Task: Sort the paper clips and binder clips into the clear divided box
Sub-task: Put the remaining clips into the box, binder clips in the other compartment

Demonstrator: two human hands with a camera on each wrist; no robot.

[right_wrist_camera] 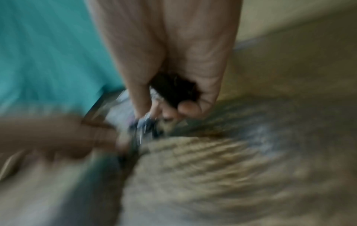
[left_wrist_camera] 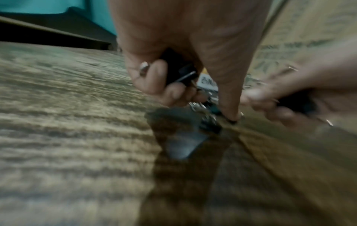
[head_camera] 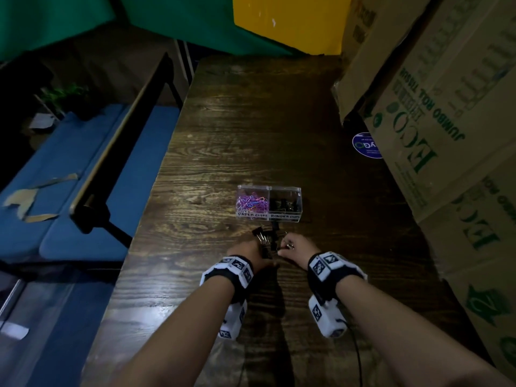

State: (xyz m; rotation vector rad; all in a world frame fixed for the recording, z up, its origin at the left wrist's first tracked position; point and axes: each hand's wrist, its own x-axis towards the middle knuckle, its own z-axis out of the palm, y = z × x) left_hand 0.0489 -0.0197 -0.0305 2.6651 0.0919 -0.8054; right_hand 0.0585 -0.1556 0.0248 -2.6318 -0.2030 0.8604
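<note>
The clear divided box point(head_camera: 269, 188) stands on the wooden table point(head_camera: 223, 141). Its left half holds pink and purple paper clips point(head_camera: 250, 203), its right half black binder clips point(head_camera: 284, 204). Loose black binder clips point(head_camera: 265, 236) lie just in front of the box. My left hand point(head_camera: 251, 251) curls round black binder clips point(left_wrist_camera: 177, 71), its forefinger tip down on the table among the loose ones. My right hand point(head_camera: 293, 247) grips black binder clips point(right_wrist_camera: 173, 88) in its curled fingers; this view is badly blurred.
Stacked cardboard cartons point(head_camera: 446, 135) crowd the table's right side, with a round blue sticker point(head_camera: 364, 145) at their foot. A blue bench point(head_camera: 83, 177) and a black stand point(head_camera: 92, 208) sit left of the table edge.
</note>
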